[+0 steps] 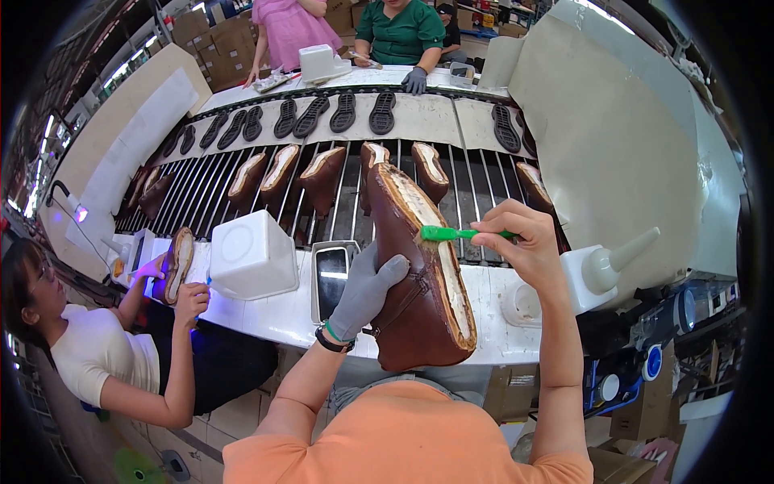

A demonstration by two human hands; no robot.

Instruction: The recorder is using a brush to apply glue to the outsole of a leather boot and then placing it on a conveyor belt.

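My left hand (364, 297), in a grey glove, is closed around the side of a brown leather shoe upper (415, 327). The shoe is tilted up, its pale, unsoled bottom turned to the right. Bare and pinched closed, my right hand (522, 238) grips a green-handled brush (448, 233). The brush's head meets the near-left rim of the shoe's bottom, around its middle. Below my right hand stands a small white cup (522, 306). A white squeeze bottle (595, 273) with a long nozzle leans to the right of it.
A white square container (254, 255) and a tray holding a dark flat object (331, 278) sit left of the shoe. Beyond runs a roller conveyor (218, 189) bearing several brown uppers; black soles (381, 113) line a strip behind it. A co-worker (113, 347) at left handles another shoe; people work opposite.
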